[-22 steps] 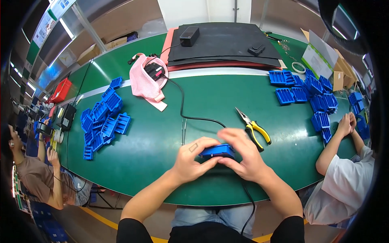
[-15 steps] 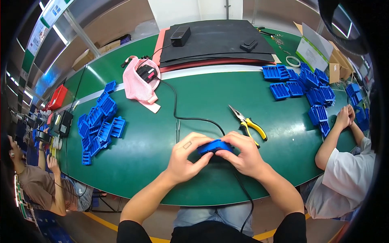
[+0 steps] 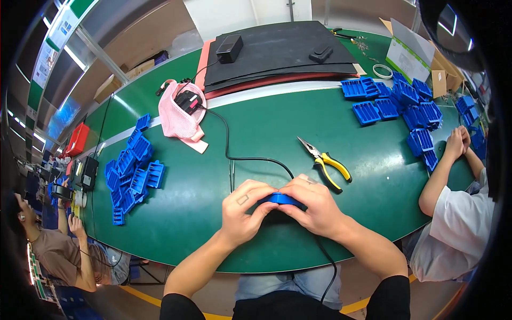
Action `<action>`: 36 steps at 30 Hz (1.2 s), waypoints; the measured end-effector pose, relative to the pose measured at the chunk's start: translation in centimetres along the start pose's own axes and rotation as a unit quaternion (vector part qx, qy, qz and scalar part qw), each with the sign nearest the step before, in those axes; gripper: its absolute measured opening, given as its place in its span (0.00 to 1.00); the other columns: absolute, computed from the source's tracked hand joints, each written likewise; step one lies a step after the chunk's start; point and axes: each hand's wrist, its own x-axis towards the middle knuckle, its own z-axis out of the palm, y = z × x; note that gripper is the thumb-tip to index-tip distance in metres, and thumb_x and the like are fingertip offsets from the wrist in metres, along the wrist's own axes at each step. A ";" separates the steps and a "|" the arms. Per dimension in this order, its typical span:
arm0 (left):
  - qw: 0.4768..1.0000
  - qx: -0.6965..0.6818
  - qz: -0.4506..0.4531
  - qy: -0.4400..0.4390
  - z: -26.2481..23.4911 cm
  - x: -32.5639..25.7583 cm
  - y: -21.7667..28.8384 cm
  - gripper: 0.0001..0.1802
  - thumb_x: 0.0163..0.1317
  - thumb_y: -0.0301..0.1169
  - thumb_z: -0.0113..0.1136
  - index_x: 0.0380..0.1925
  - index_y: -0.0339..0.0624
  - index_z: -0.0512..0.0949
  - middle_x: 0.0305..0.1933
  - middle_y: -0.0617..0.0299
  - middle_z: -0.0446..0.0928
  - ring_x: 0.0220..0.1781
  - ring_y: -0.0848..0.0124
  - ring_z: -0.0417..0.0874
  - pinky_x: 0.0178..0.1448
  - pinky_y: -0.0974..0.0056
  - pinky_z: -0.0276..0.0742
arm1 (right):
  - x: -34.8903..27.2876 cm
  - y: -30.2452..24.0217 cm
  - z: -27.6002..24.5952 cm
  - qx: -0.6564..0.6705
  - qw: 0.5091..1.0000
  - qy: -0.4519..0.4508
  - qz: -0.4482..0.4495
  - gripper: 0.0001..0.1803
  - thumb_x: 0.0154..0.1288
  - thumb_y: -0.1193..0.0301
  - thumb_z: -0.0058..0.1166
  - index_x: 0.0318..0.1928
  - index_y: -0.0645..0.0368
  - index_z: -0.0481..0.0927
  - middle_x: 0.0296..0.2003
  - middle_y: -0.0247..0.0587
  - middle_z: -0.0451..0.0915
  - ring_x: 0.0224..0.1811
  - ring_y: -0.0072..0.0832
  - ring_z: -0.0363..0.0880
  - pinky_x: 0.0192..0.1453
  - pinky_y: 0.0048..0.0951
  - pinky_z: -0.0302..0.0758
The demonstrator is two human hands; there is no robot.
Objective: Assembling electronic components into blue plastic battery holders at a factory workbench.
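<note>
Both my hands grip one blue slotted plastic part [image 3: 281, 199] just above the green table near its front edge. My left hand [image 3: 244, 209] has its thumb and fingers closed on the part's left end. On the other end, my right hand [image 3: 314, 205] pinches it the same way, and the fingertips nearly meet in the middle. Most of the part is hidden behind my fingers. Beyond my right hand lie long-nose pliers [image 3: 329, 165] with yellow and black handles, jaws slightly apart. A thin metal tweezers-like tool [image 3: 232, 175] lies beyond my left hand.
Blue slotted parts are heaped at left [image 3: 130, 170] and right [image 3: 410, 106]. A black cable [image 3: 228, 144] runs from a pink cloth bag [image 3: 178, 117] past my hands. Black sheets [image 3: 277, 56] lie at the back. A co-worker's hands [image 3: 457, 143] are at right; another person [image 3: 58, 245] sits left.
The blue part has been turned between my hands and now shows a narrower edge. My fingertips have drawn closer together. The whole view has shifted slightly.
</note>
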 end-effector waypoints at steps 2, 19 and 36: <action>0.994 -0.102 -0.040 0.004 0.1 -0.2 -0.3 0.10 0.53 0.22 0.70 0.36 0.34 0.82 0.39 0.53 0.81 0.39 0.65 0.82 0.44 0.65 0.78 | 0.0 0.1 0.0 -0.013 1.000 0.001 -0.015 0.13 0.54 0.75 0.66 0.40 0.62 0.79 0.34 0.43 0.79 0.37 0.41 0.76 0.42 0.36 0.74; 0.966 -0.212 -0.143 0.026 -0.1 -0.4 0.6 0.19 0.51 0.18 0.71 0.45 0.33 0.78 0.44 0.54 0.81 0.47 0.66 0.84 0.53 0.65 0.81 | -0.2 0.1 -0.1 0.290 0.933 0.012 0.211 0.15 0.60 0.74 0.65 0.47 0.63 0.79 0.40 0.34 0.80 0.42 0.19 0.76 0.47 0.24 0.74; 0.994 -0.090 -0.052 0.012 0.0 0.0 1.6 0.16 0.52 0.16 0.67 0.42 0.32 0.78 0.46 0.50 0.79 0.50 0.60 0.81 0.56 0.61 0.76 | -0.3 0.3 0.0 0.365 0.899 0.064 0.234 0.14 0.55 0.80 0.67 0.43 0.63 0.81 0.37 0.35 0.78 0.40 0.21 0.76 0.45 0.22 0.71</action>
